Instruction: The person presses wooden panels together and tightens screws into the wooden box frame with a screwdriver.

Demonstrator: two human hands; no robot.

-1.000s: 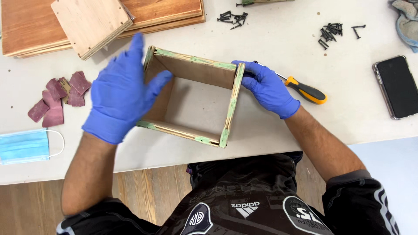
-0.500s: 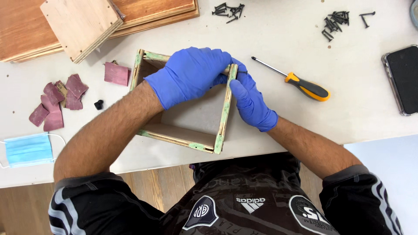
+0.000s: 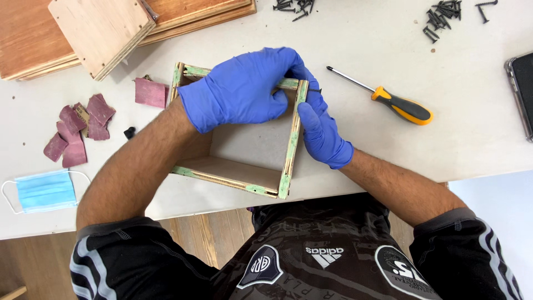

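An open square wooden frame [image 3: 280,166] with green-stained edges lies on the white table. My left hand [image 3: 241,91], in a blue glove, reaches across the frame's top and grips its far right corner. My right hand [image 3: 322,130], also gloved, presses against the outside of the frame's right wall, and its fingertips pinch a small black screw [image 3: 314,90] at that corner. A screwdriver [image 3: 388,103] with an orange and black handle lies on the table just to the right of my right hand.
Wooden boards [image 3: 83,28] are stacked at the far left. Reddish sandpaper scraps [image 3: 78,130] and a blue face mask [image 3: 44,190] lie left. Black screws [image 3: 444,16] are scattered at the back right. A phone [image 3: 523,89] is at the right edge.
My left hand has moved from the frame's left side across to its far right corner. My right hand has shifted up along the right wall and now pinches a screw.
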